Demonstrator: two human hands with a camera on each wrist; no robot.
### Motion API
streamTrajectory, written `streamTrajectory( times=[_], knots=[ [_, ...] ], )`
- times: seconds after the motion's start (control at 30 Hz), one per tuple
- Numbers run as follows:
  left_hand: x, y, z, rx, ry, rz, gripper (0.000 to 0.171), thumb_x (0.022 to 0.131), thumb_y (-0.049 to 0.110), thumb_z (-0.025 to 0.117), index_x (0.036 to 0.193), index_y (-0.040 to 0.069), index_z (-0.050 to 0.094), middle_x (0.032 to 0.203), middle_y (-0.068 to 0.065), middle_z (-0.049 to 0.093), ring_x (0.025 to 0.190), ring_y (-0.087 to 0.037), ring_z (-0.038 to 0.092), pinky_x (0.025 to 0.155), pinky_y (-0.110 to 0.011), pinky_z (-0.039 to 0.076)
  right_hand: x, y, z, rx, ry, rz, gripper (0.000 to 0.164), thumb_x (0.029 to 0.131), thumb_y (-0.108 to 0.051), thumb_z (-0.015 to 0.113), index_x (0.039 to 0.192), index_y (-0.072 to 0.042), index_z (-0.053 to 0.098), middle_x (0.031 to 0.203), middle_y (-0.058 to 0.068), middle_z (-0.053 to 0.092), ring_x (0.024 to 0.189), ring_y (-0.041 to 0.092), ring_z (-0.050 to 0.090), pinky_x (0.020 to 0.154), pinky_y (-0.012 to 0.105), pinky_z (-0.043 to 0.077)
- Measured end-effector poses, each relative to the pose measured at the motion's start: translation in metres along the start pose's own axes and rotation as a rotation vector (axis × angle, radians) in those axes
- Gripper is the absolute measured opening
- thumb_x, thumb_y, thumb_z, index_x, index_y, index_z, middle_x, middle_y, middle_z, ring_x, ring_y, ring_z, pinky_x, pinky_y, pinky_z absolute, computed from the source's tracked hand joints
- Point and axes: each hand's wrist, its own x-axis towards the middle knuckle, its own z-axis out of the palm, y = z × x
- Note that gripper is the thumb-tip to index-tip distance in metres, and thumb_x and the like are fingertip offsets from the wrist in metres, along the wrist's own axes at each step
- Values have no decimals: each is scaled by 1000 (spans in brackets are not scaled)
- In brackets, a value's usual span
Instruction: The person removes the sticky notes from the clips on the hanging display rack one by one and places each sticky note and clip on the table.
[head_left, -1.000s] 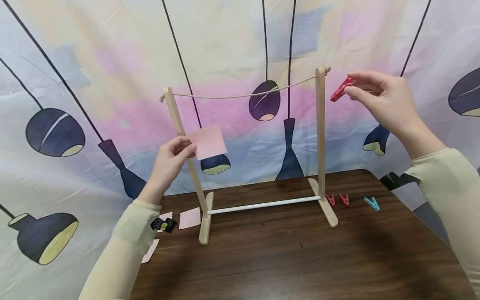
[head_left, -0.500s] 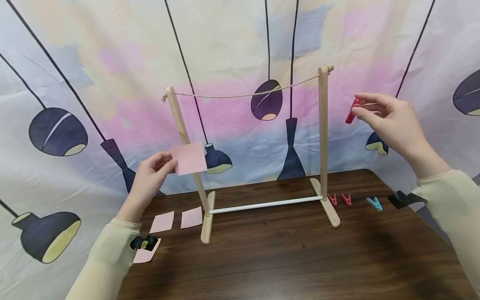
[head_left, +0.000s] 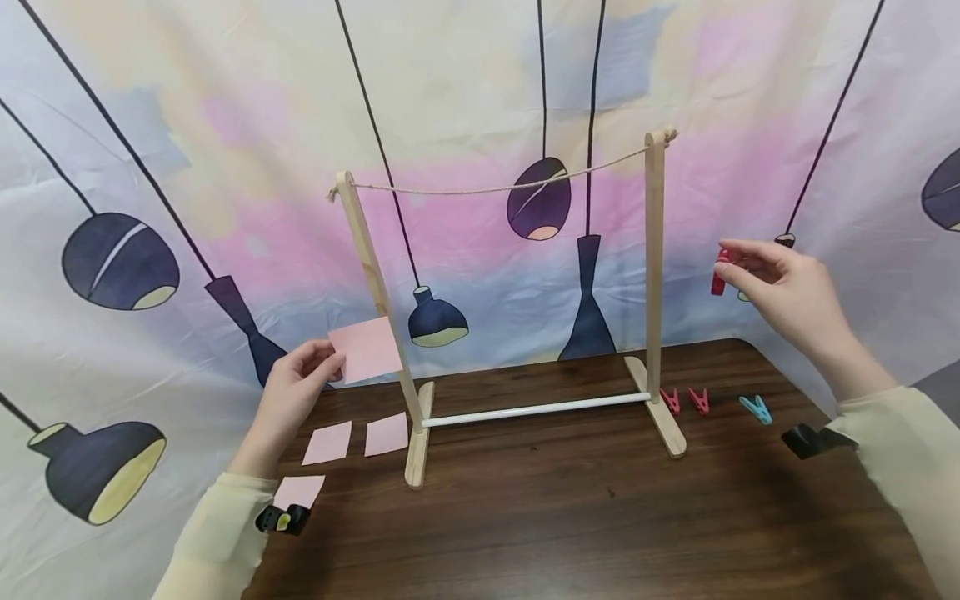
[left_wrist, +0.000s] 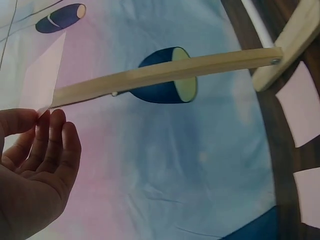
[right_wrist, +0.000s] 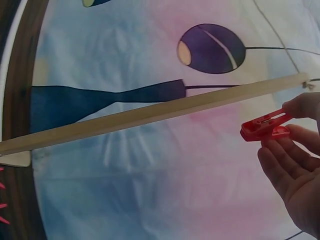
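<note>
In the head view my left hand (head_left: 292,387) pinches a pink square of paper (head_left: 366,350) by its left edge, in front of the wooden stand's left post (head_left: 363,242). The left wrist view shows the paper (left_wrist: 45,75) between thumb and fingers. To the right of the stand's right post (head_left: 655,275), my right hand (head_left: 798,304) pinches a red clothespin (head_left: 718,279) in the air. Seen from the right wrist, this clothespin (right_wrist: 262,127) points away from the fingertips. A thin string (head_left: 465,192) hangs slackly between the post tops, with nothing on it.
Three pink papers (head_left: 327,442) lie on the dark wooden table (head_left: 525,517) left of the stand. Two red clothespins (head_left: 699,400) and a blue clothespin (head_left: 756,409) lie by its right foot (head_left: 663,429). A white rod (head_left: 536,410) joins the feet; a patterned cloth (head_left: 480,100) hangs behind.
Both hands have come down. The left hand has carried the pink paper down and left; the right has lowered the red clothespin and moved slightly right, turning it from slanted to nearly upright.
</note>
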Motion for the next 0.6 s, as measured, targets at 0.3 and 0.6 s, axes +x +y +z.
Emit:
streamTrajectory(
  times=[0.3, 0.6],
  knots=[
    [-18, -29, 2, -16, -17, -90, 27, 100, 13, 65, 114, -9, 61, 84, -3, 66, 75, -6, 61, 69, -17, 51, -20, 20, 14, -38, -16, 22, 45, 98, -33, 68, 137, -12, 63, 99, -34, 56, 87, -20, 53, 72, 4, 40],
    [-32, -56, 4, 28, -67, -237, 31, 101, 15, 64, 118, -10, 59, 91, -11, 65, 76, -6, 61, 72, -22, 56, -39, 46, 30, -21, -28, 3, 42, 98, -24, 68, 135, -5, 64, 96, -27, 58, 87, -14, 55, 74, 1, 42]
  ],
)
